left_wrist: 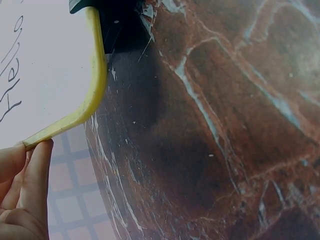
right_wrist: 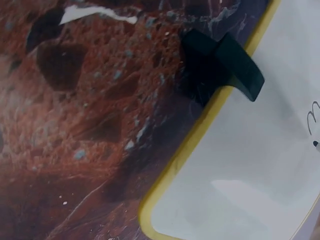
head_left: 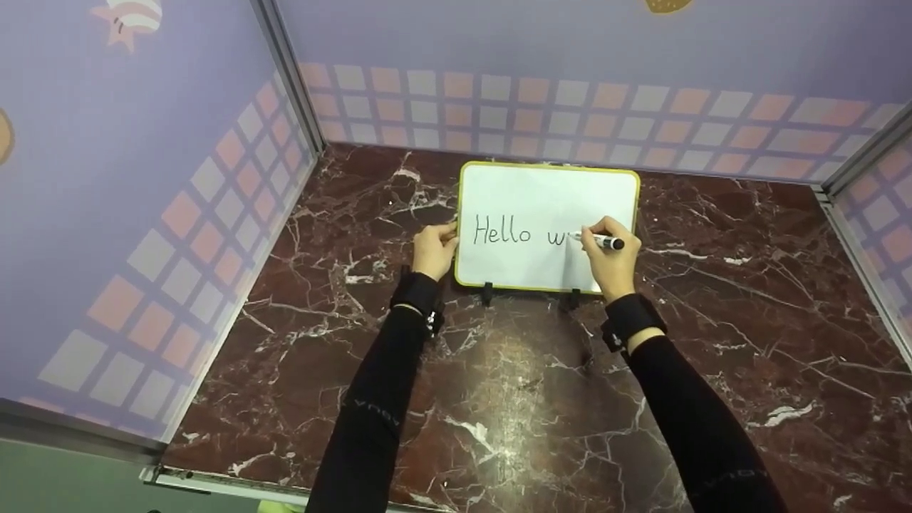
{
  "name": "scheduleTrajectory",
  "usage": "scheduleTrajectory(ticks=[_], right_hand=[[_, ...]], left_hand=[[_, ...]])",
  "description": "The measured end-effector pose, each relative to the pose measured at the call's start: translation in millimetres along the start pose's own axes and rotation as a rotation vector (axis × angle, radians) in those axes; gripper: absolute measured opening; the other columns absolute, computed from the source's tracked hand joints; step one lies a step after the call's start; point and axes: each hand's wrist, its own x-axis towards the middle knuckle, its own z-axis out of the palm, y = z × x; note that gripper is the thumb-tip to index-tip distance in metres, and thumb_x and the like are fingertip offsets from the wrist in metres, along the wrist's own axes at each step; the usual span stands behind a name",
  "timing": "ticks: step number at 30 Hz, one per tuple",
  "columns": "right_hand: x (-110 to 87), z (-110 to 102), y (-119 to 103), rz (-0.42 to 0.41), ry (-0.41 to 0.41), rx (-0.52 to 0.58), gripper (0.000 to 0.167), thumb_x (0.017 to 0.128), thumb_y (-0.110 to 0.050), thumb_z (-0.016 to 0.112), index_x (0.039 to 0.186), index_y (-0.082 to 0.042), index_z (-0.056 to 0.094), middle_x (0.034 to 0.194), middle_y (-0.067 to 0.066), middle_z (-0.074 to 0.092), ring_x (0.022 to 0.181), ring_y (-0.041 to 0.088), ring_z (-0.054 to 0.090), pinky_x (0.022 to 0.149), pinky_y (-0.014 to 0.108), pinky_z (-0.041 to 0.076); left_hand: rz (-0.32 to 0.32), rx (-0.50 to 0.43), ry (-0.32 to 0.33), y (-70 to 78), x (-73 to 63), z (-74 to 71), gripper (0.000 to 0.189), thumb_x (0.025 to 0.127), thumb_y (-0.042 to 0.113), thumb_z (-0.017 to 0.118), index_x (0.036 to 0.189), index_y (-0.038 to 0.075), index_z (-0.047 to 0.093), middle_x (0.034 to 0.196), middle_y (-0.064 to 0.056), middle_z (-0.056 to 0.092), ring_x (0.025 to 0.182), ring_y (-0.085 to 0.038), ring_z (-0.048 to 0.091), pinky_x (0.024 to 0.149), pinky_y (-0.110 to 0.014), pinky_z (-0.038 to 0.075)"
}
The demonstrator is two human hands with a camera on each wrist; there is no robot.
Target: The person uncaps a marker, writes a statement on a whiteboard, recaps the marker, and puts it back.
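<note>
Our left grip (head_left: 433, 251) is closed down to a thin gap, with thumb and finger pinching the yellow rim (left_wrist: 100, 65) at the left side of the board (head_left: 548, 192). That is a good spot, since it is out of the way of the words. We should pinch just enough to stop a wobble and not pull. Next comes the board, up on the desk (head_left: 342, 320) in front of us, with two black feet (head_left: 488, 293) at its low edge. "Hello" (head_left: 502, 231) is on its left part, and a "w" (head_left: 556, 236) sits to the right of that.

Just beside the "w" is the tip of the pen (head_left: 609, 242). We cannot tell if it touches the board. Our right grip (head_left: 614, 260) is curled snug around the pen. To write well, we should press softly, line up with "Hello", and make small letters, as the right rim is near. Our hand should not rub the wet ink.
</note>
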Motion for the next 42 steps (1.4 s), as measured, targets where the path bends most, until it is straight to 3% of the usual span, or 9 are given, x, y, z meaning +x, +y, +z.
scheduleTrajectory(ticks=[8, 20, 31, 39, 42], right_hand=[[1.3, -2, 5, -0.032, -0.002, -0.066, 0.016, 0.085, -0.001, 0.069, 0.071, 0.005, 0.063, 0.066, 0.018, 0.068, 0.055, -0.01, 0.052, 0.053, 0.009, 0.04], [-4.3, 1, 3, 0.012, 0.016, -0.019, 0.017, 0.083, 0.003, 0.069, 0.068, 0.006, 0.062, 0.063, 0.017, 0.067, 0.052, -0.008, 0.054, 0.051, 0.009, 0.043], [2.2, -8, 4, 0.081, 0.124, 0.026, 0.018, 0.084, 0.004, 0.07, 0.069, 0.01, 0.063, 0.063, 0.02, 0.066, 0.05, -0.007, 0.054, 0.05, 0.009, 0.042], [-4.4, -18, -26, 0.097, 0.039, 0.045, 0.015, 0.085, 0.005, 0.068, 0.075, 0.015, 0.063, 0.065, 0.014, 0.068, 0.054, -0.002, 0.06, 0.052, 0.01, 0.046], [-4.0, -18, -30, 0.089, 0.033, 0.031, 0.014, 0.085, 0.005, 0.068, 0.076, 0.015, 0.064, 0.067, 0.018, 0.069, 0.055, -0.005, 0.059, 0.053, 0.009, 0.045]], left_hand=[[0.014, 0.004, 0.007, 0.4, -0.4, -0.3, 0.032, 0.09, -0.001, 0.067, 0.122, -0.001, 0.068, 0.105, -0.019, 0.074, 0.093, -0.029, 0.074, 0.079, -0.033, 0.061], [0.031, 0.02, 0.018, -0.2, 1.2, -0.7, 0.031, 0.089, -0.002, 0.068, 0.12, 0.0, 0.069, 0.103, -0.019, 0.075, 0.091, -0.029, 0.074, 0.08, -0.035, 0.06], [-0.003, 0.001, -0.017, -0.4, 2.0, -3.0, 0.033, 0.091, -0.001, 0.066, 0.124, 0.0, 0.067, 0.109, -0.02, 0.074, 0.096, -0.029, 0.073, 0.08, -0.033, 0.061], [-0.01, 0.013, -0.019, -2.0, 2.6, -2.1, 0.032, 0.091, 0.0, 0.066, 0.123, 0.0, 0.067, 0.107, -0.019, 0.074, 0.092, -0.029, 0.073, 0.079, -0.032, 0.061], [0.001, 0.011, -0.013, -1.3, 2.3, -0.9, 0.032, 0.091, -0.001, 0.067, 0.123, 0.0, 0.068, 0.105, -0.019, 0.075, 0.091, -0.029, 0.074, 0.078, -0.032, 0.061]])
